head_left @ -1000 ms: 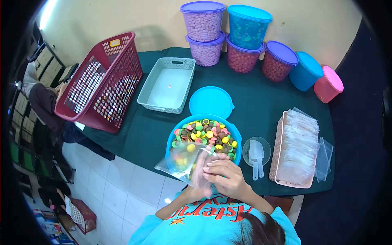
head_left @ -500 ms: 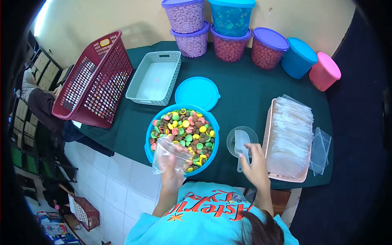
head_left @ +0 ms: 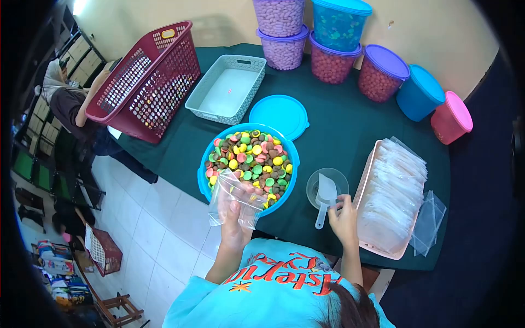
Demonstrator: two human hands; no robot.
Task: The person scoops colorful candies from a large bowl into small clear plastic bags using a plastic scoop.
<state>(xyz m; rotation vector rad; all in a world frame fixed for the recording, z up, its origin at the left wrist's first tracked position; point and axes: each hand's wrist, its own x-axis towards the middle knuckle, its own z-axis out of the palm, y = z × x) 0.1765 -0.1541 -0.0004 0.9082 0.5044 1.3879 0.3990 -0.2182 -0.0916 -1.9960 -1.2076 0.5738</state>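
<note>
A clear plastic bag (head_left: 232, 199) is held in my left hand (head_left: 233, 218), over the near edge of a round blue tub (head_left: 202, 180) full of colored candy pieces (head_left: 254, 158). My right hand (head_left: 343, 218) is at the white scoop (head_left: 327, 191), its fingers bent beside the handle; whether they grip it cannot be made out. The scoop rests across a clear round bowl (head_left: 343, 177). To the right, a pink basket (head_left: 402, 252) holds a long row of packed clear bags (head_left: 395, 191).
A blue lid (head_left: 280, 117), a pale green tray (head_left: 227, 90) and a tall maroon basket (head_left: 147, 82) lie beyond the tub. Lidded containers (head_left: 384, 74) line the wall. Flat bags (head_left: 429, 224) lie at the right edge. Another person (head_left: 71, 112) stands at left.
The view has shifted, so the table's things appear moved. The bag in my left hand shows more spread out. My right hand is still near the scoop, whose handle now points more toward me.
</note>
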